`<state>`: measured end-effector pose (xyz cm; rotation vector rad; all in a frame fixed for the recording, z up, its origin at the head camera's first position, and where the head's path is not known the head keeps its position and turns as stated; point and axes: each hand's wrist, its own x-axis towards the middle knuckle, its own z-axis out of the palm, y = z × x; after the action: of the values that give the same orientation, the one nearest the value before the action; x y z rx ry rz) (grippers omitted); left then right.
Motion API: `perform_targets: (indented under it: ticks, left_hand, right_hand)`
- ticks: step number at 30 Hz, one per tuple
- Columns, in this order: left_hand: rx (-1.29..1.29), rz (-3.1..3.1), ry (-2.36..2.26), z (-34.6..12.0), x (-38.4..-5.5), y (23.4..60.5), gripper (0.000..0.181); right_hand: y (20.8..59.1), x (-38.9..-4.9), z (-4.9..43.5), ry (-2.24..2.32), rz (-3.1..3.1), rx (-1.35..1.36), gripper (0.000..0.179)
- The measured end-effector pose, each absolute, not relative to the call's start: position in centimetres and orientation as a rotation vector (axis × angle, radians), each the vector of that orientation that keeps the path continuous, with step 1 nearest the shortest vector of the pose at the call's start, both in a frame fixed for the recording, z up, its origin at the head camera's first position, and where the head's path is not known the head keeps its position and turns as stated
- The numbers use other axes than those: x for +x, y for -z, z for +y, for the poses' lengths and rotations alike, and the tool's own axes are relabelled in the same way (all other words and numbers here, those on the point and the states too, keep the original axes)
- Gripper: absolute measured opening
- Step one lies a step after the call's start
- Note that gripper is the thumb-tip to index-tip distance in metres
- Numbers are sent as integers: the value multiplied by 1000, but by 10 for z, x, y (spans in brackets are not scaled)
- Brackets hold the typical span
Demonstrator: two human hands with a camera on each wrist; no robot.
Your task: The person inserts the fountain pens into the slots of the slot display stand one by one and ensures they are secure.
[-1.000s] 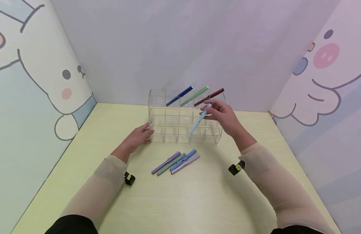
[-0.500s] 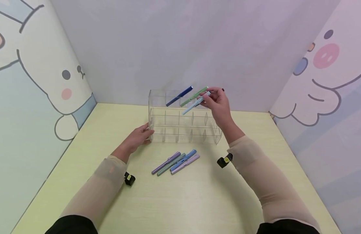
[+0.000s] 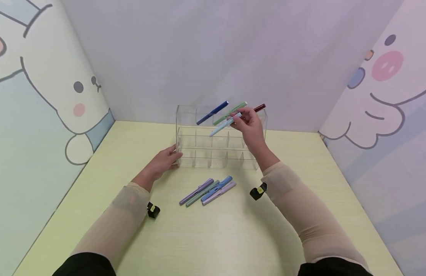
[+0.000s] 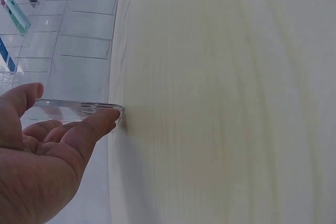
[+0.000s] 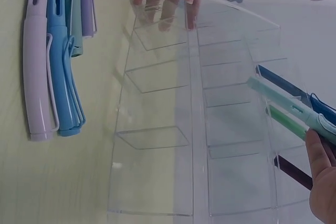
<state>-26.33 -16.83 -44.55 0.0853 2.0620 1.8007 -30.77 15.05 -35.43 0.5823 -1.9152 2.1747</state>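
Observation:
A clear stepped acrylic pen rack (image 3: pixel 202 159) stands on the table, divided into small compartments. At its left end my left hand (image 3: pixel 160 163) grips the side panel, thumb and fingers on either side of the panel edge (image 4: pixel 79 106). My right hand (image 3: pixel 250 129) pinches a light blue pen (image 3: pixel 221 127) near its upper end. That pen slants over the rack, its lower end pointing left and down, in front of the top row. Leaning in that row are a dark blue pen (image 3: pixel 213 112), a green pen (image 3: pixel 238 107) and a dark red pen (image 3: pixel 260 108), the last partly hidden by my right hand.
In front of the rack lie a purple pen (image 3: pixel 196 192), a grey-green pen (image 3: pixel 202 194), a blue pen (image 3: pixel 216 189) and a lilac pen (image 3: pixel 219 193), side by side on the table. A pale wall (image 3: pixel 213 57) rises behind the rack.
My right hand has carried the light blue pen up and left toward the top row, then slightly farther left and down. The left hand keeps its place on the rack.

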Motion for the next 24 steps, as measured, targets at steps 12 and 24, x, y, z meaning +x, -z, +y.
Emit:
perform_targets:
  ticks: [12,24]
  left_hand:
    - [73,2018,-1801,-166,-255,429,68]
    - [71,2024,-1796,-165,-252,426,68]
  right_hand:
    - [363,-304,145,-2144,-2015,572,34]
    - [375,-305,138,-2081,-2166,534,27]
